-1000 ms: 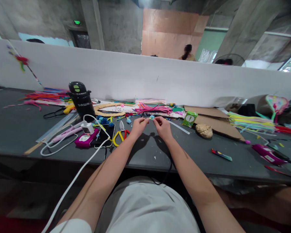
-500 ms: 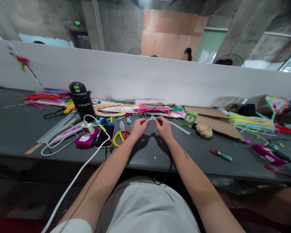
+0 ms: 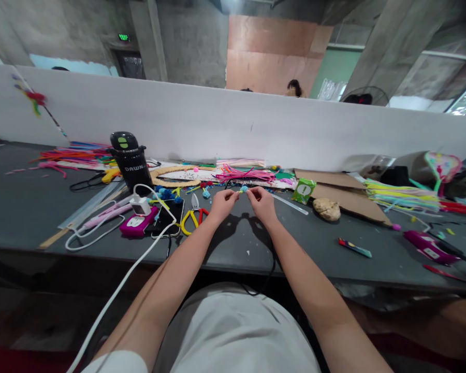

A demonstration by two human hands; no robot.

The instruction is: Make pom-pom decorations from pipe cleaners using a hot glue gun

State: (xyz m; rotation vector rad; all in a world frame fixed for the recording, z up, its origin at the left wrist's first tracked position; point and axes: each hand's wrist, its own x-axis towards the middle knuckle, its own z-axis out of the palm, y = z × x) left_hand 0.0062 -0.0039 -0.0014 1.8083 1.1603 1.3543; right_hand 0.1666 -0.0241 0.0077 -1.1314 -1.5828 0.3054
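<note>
Crosswise, yellow pipe cleaner (image 3: 241, 190) between left hand (image 3: 222, 203) and right hand (image 3: 261, 202).

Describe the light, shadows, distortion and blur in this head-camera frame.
Head view: soft, even light, no glare; the left hand and right hand, pinching a small blue piece, throw soft shadows on the grey table toward the wearer; wide-angle lens stretches the frame's edges; corners darken and blur, centre is sharp.

Even overhead light, soft shadows; wide-angle edge bending, dark corners.
</note>
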